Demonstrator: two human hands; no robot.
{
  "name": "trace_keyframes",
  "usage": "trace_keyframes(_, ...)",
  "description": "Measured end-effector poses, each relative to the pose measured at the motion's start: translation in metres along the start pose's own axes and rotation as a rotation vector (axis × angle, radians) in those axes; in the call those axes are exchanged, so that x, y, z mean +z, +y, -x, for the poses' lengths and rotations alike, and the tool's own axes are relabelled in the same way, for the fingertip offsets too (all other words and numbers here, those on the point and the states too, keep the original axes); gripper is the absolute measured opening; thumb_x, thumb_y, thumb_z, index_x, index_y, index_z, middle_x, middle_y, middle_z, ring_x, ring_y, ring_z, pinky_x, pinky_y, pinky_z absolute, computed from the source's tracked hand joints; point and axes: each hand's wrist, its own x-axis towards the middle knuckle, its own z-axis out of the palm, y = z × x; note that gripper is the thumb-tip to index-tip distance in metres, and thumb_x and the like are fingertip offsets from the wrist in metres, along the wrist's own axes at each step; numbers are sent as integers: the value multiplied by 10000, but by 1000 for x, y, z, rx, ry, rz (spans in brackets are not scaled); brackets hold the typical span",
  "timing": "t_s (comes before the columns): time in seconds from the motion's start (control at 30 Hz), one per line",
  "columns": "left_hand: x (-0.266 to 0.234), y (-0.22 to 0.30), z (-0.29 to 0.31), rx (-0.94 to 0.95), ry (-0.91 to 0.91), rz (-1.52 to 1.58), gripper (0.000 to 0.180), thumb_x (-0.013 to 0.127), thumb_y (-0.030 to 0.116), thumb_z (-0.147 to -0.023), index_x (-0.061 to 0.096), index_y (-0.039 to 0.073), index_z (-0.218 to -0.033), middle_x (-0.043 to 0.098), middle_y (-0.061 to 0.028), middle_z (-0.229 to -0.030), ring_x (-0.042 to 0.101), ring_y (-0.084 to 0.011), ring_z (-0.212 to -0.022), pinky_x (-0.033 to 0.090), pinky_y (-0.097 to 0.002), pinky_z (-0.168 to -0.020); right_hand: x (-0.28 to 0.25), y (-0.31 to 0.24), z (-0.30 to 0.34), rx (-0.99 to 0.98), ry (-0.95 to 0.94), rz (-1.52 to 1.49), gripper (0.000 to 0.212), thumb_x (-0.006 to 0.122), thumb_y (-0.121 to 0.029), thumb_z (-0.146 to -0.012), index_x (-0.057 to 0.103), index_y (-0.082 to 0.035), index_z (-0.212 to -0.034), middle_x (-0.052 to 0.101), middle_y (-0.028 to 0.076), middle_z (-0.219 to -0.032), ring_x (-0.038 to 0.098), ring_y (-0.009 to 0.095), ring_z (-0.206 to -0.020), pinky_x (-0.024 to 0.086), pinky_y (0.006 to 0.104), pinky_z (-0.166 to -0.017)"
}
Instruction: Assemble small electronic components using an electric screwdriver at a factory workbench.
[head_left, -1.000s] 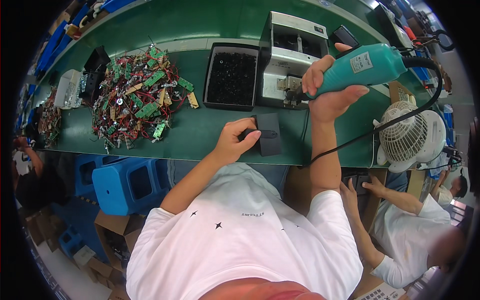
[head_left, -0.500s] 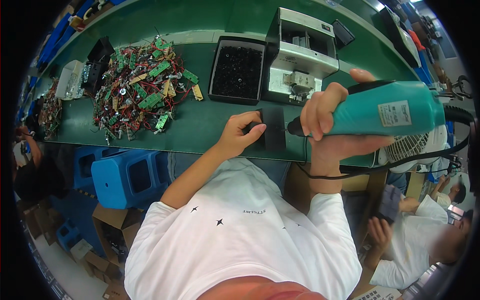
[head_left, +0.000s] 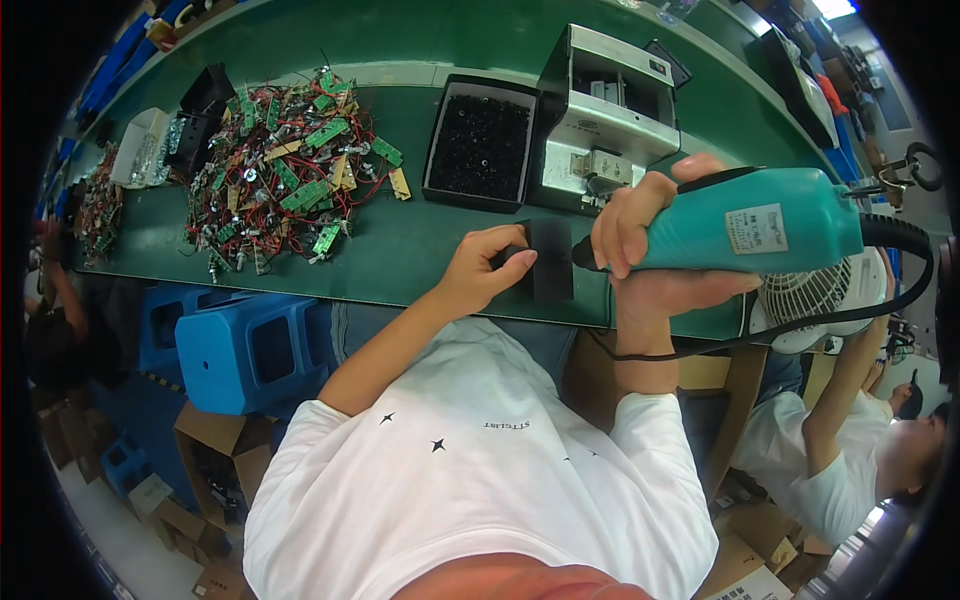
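My left hand (head_left: 487, 266) is closed round a black plastic housing (head_left: 552, 262), thumb and fingers gripping its left side. The housing lies on the green bench near the front edge. Wrapped round a teal electric screwdriver (head_left: 745, 222), my right hand (head_left: 640, 228) holds the tool nearly level. Its black nose (head_left: 583, 255) points left, close to the housing's right side. I cannot make out the bit or whether it touches.
A black box of small dark parts (head_left: 427, 170) stands beyond my hands, beside a metal machine (head_left: 605, 120). Wired circuit boards (head_left: 290, 170) are heaped at left. At right are a white fan (head_left: 812, 295), the tool's black cord (head_left: 800, 325) and a co-worker (head_left: 825, 450).
The screwdriver has shifted slightly left, and its thin bit no longer shows. The co-worker at right, earlier holding a dark block, now has an arm raised toward the fan.
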Motion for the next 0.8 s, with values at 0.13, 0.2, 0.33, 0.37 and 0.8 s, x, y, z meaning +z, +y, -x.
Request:
trace_keyframes(0.13,0,1,-2,37,8,-22,104,574,20,-809,521,2,-721,507,-13,-680,375,-121,-571,311,-234,-546,0,2,1,33,-70,37,870,471,-833,-670,433,-105,-1145,496,9,-515,386,86,-345,343,223,-311)
trace_keyframes(0.2,-1,-4,-1,34,-1,-28,101,608,49,-795,525,12,-752,512,-16,-712,381,-126,-585,311,-236,-552,-2,4,0,43,-84,27,848,494,-807,-673,436,-98,-1135,497,18,-516,386,93,-345,342,227,-311)
trace_keyframes(0.33,4,-4,2,205,35,-223,356,758,159,-676,516,43,-911,538,-46,-851,460,-167,-671,379,-252,-614,-5,6,2,54,-120,-30,806,530,-755,-687,441,-85,-1125,499,34,-516,390,107,-349,344,235,-316)
trace_keyframes(0.37,9,-2,0,222,33,-229,356,758,159,-676,516,43,-911,538,-46,-851,460,-167,-671,379,-252,-614,-7,5,1,50,-144,-72,786,542,-730,-697,442,-78,-1125,498,41,-515,395,112,-353,348,238,-320)
trace_keyframes(0.8,-71,94,-60,114,434,-606,328,537,114,-857,441,0,-1149,574,-130,-1007,568,-224,-845,462,-314,-713,-33,-69,45,-376,-84,-77,671,583,-631,-788,430,-84,-1147,518,50,-540,450,149,-405,375,267,-353)
